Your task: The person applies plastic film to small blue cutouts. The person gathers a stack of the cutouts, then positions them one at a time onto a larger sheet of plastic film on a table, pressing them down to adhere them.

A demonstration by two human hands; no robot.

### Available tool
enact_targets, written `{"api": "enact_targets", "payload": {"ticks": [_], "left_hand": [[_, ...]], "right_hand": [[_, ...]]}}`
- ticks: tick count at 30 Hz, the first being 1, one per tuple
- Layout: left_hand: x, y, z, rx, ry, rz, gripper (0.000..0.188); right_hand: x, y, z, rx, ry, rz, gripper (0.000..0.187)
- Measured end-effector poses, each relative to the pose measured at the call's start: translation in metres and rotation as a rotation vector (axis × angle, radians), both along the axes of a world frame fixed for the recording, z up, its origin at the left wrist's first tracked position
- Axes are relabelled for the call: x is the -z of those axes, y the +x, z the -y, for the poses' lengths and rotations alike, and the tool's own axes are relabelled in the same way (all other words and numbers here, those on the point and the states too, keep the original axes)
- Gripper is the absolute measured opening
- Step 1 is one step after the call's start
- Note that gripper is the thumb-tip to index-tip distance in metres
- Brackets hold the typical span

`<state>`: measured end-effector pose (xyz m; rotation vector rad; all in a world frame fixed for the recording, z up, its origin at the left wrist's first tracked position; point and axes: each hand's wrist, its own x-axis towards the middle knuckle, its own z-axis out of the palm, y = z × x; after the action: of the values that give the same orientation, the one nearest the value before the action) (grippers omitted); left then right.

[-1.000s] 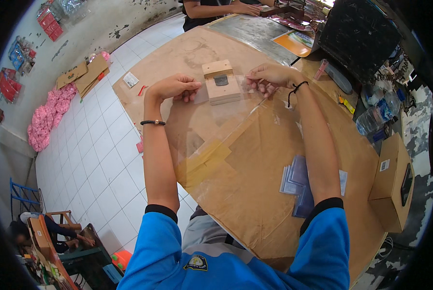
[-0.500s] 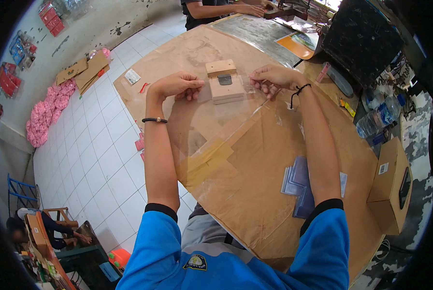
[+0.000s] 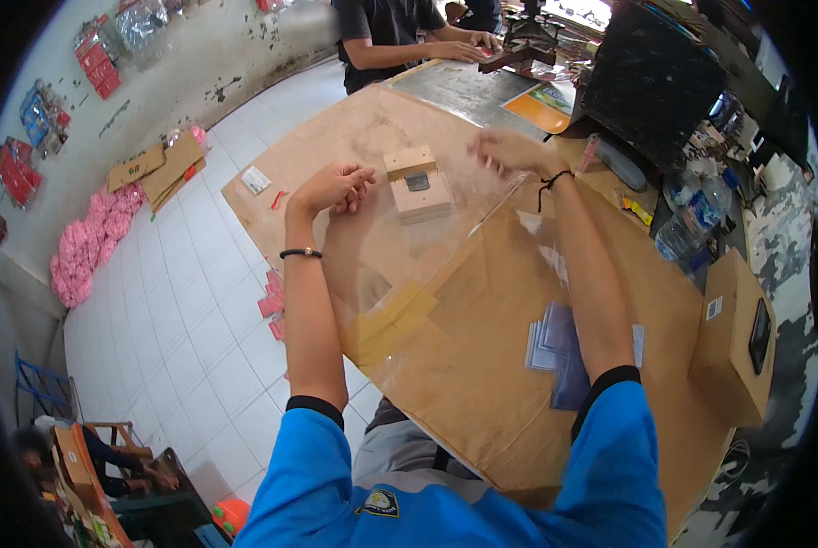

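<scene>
A pale wooden block (image 3: 422,203) with a raised strip at its back stands on the brown-covered table. A small dark grey plate (image 3: 417,182) lies on top of it. Just left of the block, my left hand (image 3: 340,187) hovers with fingers curled and thumb against them; whatever they might hold is too small to make out. My right hand (image 3: 509,152) is to the right of and beyond the block, smeared by motion, with fingers bent downward. Neither hand touches the block. Several clear bluish plastic sleeves (image 3: 555,352) lie by my right forearm.
Yellowish tape (image 3: 391,320) crosses the table covering (image 3: 482,365). A cardboard box (image 3: 733,338) stands at the right edge, near plastic bottles (image 3: 692,224). A dark panel (image 3: 655,73) rises at the back right. Another person (image 3: 386,46) works at the far side by a metal tool (image 3: 523,55).
My right hand has moved slightly away from the block and blurred. My left hand has drawn a little left and down. The whole view has shifted slightly.
</scene>
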<state>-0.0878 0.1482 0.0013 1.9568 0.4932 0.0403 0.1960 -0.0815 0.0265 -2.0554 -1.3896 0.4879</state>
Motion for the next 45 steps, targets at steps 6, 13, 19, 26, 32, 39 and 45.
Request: {"api": "enact_targets", "payload": {"ticks": [6, 13, 19, 26, 32, 39, 45], "left_hand": [[0.005, 0.011, -0.004, -0.22, 0.297, 0.489, 0.033], [-0.037, 0.009, 0.109, 0.187, 0.303, 0.705, 0.03], [-0.009, -0.036, 0.256, 0.846, 0.618, 0.56, 0.088], [0.004, -0.063, 0.294, 0.758, 0.623, 0.383, 0.093], [0.014, -0.082, 0.303, 0.539, 0.672, 0.33, 0.091], [0.015, -0.093, 0.312, 0.342, 0.291, 0.286, 0.091], [0.025, -0.096, 0.304, 0.408, 0.51, 0.315, 0.093]], "right_hand": [[-0.205, -0.125, 0.126, -0.14, 1.521, 0.245, 0.025], [-0.179, -0.152, 0.291, 0.257, 0.815, 0.517, 0.026], [-0.04, -0.172, 0.337, -0.073, -0.136, 0.427, 0.059], [0.003, -0.171, 0.385, -0.019, -0.085, 0.224, 0.097], [0.028, -0.185, 0.368, 0.045, 0.037, 0.165, 0.076], [0.021, -0.193, 0.37, -0.085, 0.029, 0.163, 0.064], [0.024, -0.198, 0.365, -0.05, 0.093, 0.187, 0.065]]}}
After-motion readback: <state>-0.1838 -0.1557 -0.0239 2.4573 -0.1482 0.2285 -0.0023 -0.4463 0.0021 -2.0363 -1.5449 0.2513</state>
